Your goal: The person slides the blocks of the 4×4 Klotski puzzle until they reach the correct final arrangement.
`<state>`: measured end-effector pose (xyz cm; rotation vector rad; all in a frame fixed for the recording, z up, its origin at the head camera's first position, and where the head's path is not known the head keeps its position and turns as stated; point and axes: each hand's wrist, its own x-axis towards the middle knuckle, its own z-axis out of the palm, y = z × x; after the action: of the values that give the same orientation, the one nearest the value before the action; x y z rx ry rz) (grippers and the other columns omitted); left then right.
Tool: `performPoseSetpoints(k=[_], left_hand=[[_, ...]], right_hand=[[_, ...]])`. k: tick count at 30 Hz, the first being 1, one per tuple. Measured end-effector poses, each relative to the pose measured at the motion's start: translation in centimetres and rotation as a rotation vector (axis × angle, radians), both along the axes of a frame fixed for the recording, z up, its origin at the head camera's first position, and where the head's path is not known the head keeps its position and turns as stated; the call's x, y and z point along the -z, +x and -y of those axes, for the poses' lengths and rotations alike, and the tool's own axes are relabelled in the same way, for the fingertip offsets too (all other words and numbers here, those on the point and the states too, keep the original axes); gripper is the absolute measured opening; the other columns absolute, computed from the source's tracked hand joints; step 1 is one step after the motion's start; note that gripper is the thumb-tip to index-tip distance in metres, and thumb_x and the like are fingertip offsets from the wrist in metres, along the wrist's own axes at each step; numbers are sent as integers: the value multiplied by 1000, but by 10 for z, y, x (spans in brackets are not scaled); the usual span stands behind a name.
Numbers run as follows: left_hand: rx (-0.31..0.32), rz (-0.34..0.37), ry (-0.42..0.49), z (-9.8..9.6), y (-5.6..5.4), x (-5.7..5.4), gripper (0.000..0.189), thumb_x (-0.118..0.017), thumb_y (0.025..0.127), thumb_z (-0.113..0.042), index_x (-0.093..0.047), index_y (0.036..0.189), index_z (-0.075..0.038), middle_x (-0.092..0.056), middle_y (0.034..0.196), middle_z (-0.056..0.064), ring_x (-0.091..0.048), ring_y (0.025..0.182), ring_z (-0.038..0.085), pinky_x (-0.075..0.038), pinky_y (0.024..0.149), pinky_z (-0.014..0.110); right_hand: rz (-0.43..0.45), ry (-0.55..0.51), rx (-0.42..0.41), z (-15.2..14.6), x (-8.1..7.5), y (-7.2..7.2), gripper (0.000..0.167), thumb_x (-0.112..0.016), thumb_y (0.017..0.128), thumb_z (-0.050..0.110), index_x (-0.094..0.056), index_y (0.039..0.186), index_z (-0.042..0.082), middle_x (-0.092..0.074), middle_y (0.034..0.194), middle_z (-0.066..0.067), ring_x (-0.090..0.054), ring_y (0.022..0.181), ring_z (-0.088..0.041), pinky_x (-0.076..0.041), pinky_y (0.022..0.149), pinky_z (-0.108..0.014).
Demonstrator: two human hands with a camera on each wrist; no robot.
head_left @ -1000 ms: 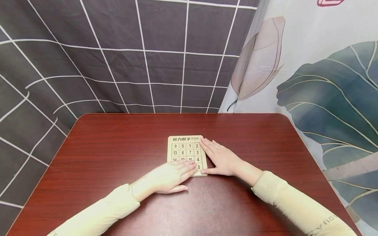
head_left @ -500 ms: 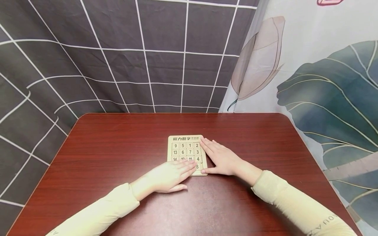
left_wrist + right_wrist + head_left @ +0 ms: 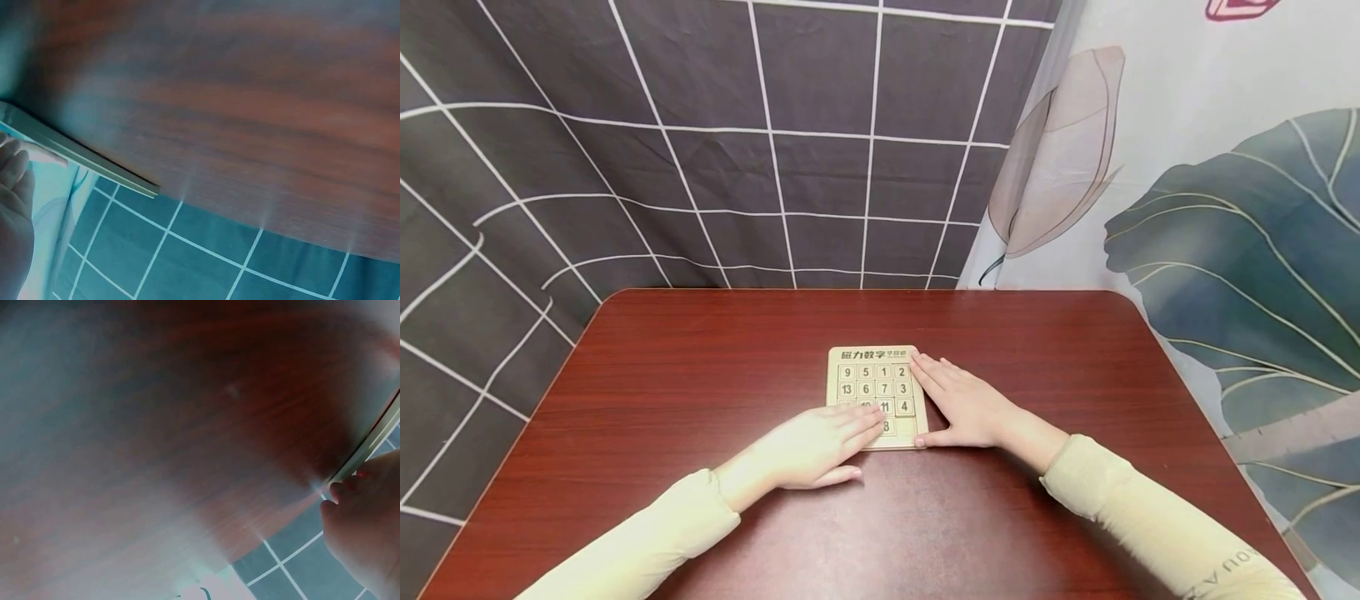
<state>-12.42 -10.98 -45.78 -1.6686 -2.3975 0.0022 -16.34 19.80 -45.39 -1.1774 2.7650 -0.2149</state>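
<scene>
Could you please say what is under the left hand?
Part of the number puzzle: its 8 tile shows partly, but whatever sits left of it is covered.

Reddish-brown table [image 3: 700,367] with rounded corners, dark white-gridded cloth [image 3: 820,175] behind, leaf-printed white cloth [image 3: 1172,92] at right

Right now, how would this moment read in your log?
left hand: over tiles | right hand: against right edge of board | tile 8: left of bare slot
</scene>
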Motion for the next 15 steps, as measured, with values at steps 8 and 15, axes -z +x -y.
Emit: performPoseSetpoints(k=[8,15], left_hand=[[-68,61,-52,-22,-17,-3,67,-55,107,-48,-50,157,-4,-53,162,11,-52,151,25,-43,127,38],[-94,109,-97,-28,-16,-5,67,-52,108,-49,-50,157,-4,-50,164,12,-49,153,26,-42,128,40]], right_hand=[[0,-9,-7,-1,3,0,112,-69,92,68,-26,166,-5,-17,178,-18,-28,163,-33,-28,134,-51],[1,-6,-3,-2,4,-1,113,-70,91,68,-25,166,-4,-16,178,-17,-28,163,-33,-27,134,-51]])
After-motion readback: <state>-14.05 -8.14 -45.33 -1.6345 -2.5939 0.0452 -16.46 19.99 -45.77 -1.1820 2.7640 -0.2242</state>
